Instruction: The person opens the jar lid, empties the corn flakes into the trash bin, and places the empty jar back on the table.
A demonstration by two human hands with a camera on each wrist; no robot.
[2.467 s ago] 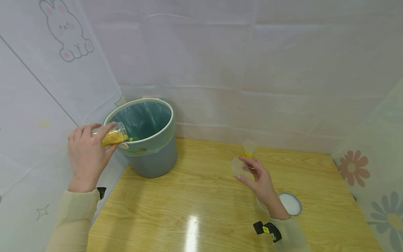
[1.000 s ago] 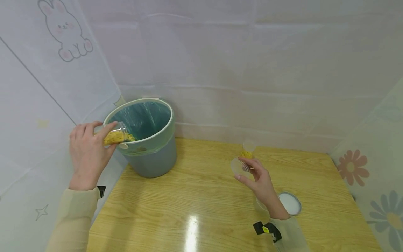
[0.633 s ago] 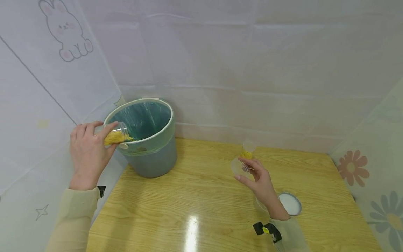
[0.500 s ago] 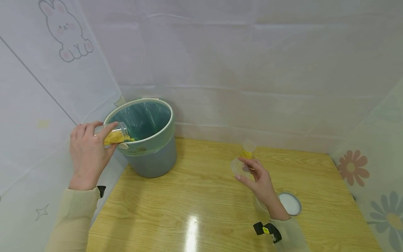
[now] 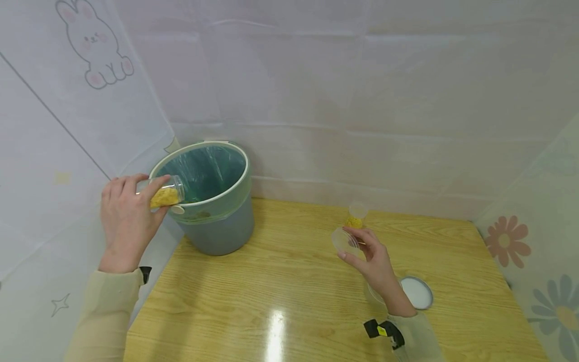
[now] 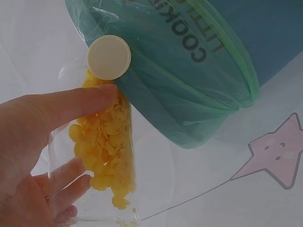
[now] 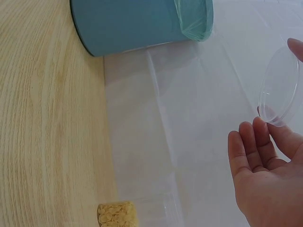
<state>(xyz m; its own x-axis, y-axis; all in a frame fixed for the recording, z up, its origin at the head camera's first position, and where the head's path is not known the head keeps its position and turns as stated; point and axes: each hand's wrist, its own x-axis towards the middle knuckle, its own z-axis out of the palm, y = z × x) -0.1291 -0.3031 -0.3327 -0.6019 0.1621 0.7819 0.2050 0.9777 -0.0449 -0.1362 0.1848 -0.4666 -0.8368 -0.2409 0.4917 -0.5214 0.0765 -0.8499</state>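
Observation:
My left hand (image 5: 122,216) grips a clear plastic jar (image 5: 174,183) lying nearly on its side, its open mouth over the near-left rim of the bin (image 5: 221,234). Yellow flakes (image 6: 111,137) lie along the lower side of the jar; the left wrist view shows the thumb across it and fingers behind. A thin green liner (image 6: 189,85) covers the bin's rim. Above the right part of the table, my right hand (image 5: 377,264) pinches a clear round lid (image 7: 279,85) on edge between thumb and fingers. The bottom of the bin's inside is hidden.
A second clear container (image 5: 358,209) with yellow flakes in its lower part stands at the table's back, beyond the right hand. A white round lid with a grey rim (image 5: 416,292) lies beside the right wrist, which partly hides another clear round object (image 5: 374,295). Cloth-covered walls surround the table (image 5: 253,311).
Flakes that were spilling past the jar's mouth into the bin no longer show outside it. The flakes in the jar look slightly fewer. Both hands have stayed almost still.

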